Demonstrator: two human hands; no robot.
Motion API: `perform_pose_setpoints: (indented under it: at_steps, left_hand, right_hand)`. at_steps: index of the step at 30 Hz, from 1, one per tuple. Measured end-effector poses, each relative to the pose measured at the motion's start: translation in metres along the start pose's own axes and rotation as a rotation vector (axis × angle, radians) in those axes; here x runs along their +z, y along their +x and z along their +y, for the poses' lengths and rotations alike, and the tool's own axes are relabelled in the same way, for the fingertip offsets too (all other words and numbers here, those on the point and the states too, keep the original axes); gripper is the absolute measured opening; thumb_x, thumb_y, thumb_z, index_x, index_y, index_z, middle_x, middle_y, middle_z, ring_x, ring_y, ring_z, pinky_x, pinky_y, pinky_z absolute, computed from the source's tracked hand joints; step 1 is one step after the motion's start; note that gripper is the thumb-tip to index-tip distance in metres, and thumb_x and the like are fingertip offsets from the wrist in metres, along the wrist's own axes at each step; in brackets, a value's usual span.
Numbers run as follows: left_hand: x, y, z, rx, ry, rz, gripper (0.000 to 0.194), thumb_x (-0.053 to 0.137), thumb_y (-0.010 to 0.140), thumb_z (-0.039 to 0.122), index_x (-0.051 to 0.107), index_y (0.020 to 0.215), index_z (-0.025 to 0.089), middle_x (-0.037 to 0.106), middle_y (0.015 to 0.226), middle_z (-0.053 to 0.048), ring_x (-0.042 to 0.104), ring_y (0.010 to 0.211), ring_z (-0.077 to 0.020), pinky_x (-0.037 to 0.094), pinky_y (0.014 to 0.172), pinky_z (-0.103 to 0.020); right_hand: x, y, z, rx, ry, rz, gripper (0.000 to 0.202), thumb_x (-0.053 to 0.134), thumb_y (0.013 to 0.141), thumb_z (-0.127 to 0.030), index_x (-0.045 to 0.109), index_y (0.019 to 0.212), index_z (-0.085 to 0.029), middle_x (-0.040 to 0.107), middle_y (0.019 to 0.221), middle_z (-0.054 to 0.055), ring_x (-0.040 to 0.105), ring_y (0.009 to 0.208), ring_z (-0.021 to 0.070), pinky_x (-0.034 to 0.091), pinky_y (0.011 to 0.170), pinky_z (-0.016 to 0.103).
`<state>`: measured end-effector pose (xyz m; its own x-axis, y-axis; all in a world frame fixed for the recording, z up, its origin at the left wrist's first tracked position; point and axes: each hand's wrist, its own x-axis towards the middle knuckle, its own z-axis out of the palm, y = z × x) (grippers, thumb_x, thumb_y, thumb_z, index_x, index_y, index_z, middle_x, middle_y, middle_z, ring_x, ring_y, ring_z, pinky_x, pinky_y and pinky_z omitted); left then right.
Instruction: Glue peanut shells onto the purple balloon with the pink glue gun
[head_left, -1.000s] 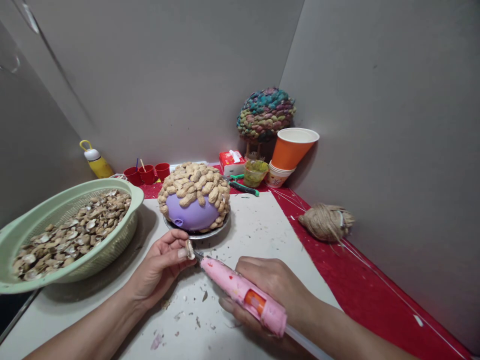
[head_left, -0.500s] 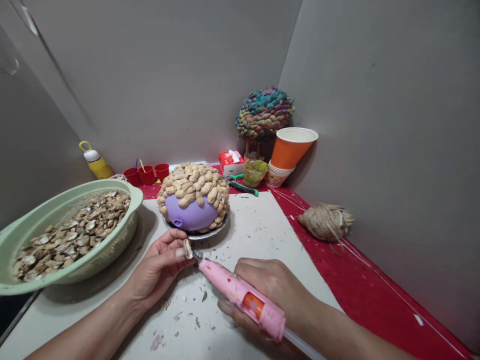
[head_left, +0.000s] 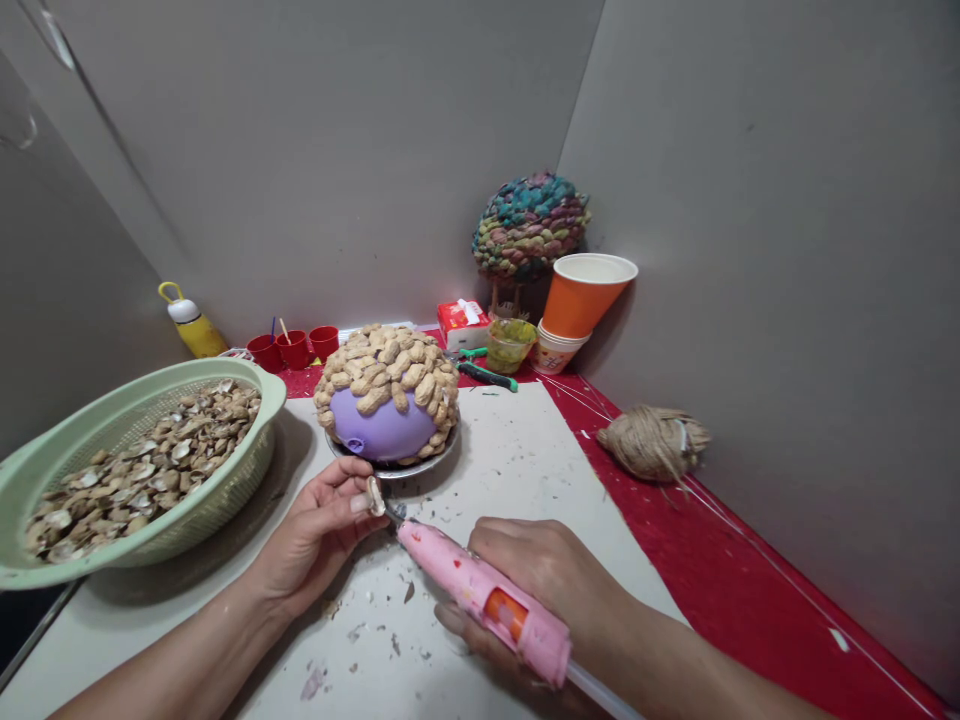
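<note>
My left hand (head_left: 319,535) pinches a small peanut shell piece (head_left: 374,496) just in front of a metal plate (head_left: 420,468). On that plate rests a purple balloon (head_left: 384,428) whose top and sides are covered with glued peanut shells (head_left: 386,364). My right hand (head_left: 551,580) grips a pink glue gun (head_left: 484,599). Its nozzle tip touches the shell piece held in my left fingers. A glue stick pokes out of the gun's rear toward the lower right.
A green colander (head_left: 127,470) full of peanut shell halves sits at the left. At the back stand red cups (head_left: 294,347), a yellow bottle (head_left: 191,322), a tissue box (head_left: 462,322), stacked paper cups (head_left: 581,300) and a coloured shell ball (head_left: 529,226). A twine ball (head_left: 651,442) lies on the red cloth.
The glue gun and both hands have shifted very slightly; the nozzle stays against the shell piece. Nothing else has moved.
</note>
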<state>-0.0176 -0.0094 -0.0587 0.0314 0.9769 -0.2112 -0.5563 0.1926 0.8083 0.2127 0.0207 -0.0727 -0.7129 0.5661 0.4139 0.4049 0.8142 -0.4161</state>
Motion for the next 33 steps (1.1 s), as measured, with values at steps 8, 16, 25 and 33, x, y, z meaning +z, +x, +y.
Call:
perform_pose_setpoints:
  at_steps: [8, 16, 25, 33]
  left_hand:
    - [0.002, 0.000, 0.001, 0.003, 0.001, -0.015, 0.030, 0.085, 0.067, 0.014, 0.069, 0.093, 0.015, 0.067, 0.079, 0.001, 0.061, 0.071, -0.0086, 0.053, 0.070, -0.020]
    - [0.002, -0.001, -0.002, -0.018, 0.035, -0.066, 0.032, 0.087, 0.066, 0.017, 0.069, 0.092, 0.014, 0.068, 0.078, -0.001, 0.061, 0.068, -0.0088, 0.052, 0.069, -0.022]
    - [0.000, 0.000, -0.006, -0.031, 0.075, -0.099, 0.031, 0.085, 0.068, 0.016, 0.068, 0.094, 0.015, 0.066, 0.080, -0.001, 0.060, 0.070, -0.0097, 0.052, 0.071, -0.023]
    - [0.000, -0.001, -0.006, -0.027, 0.073, -0.104, 0.030, 0.085, 0.069, 0.016, 0.068, 0.094, 0.015, 0.066, 0.080, -0.001, 0.060, 0.070, -0.0098, 0.051, 0.070, -0.023]
  right_hand:
    - [0.001, 0.000, -0.001, -0.024, -0.006, 0.019, 0.036, 0.061, 0.086, -0.048, 0.055, 0.067, -0.019, 0.053, 0.058, 0.000, 0.044, 0.048, 0.0122, 0.025, 0.048, 0.028]
    - [-0.007, 0.008, -0.008, -0.004, 0.046, 0.066, 0.033, 0.056, 0.089, -0.038, 0.050, 0.063, -0.019, 0.049, 0.056, -0.002, 0.040, 0.048, 0.0100, 0.025, 0.047, 0.025]
    - [-0.009, 0.009, -0.006, -0.006, 0.064, 0.079, 0.035, 0.058, 0.088, -0.039, 0.050, 0.061, -0.018, 0.052, 0.054, -0.001, 0.041, 0.046, 0.0090, 0.026, 0.046, 0.023]
    - [-0.006, 0.007, -0.004, -0.003, 0.095, 0.065, 0.033, 0.059, 0.086, -0.037, 0.051, 0.061, -0.017, 0.052, 0.056, -0.001, 0.042, 0.047, 0.0088, 0.027, 0.047, 0.023]
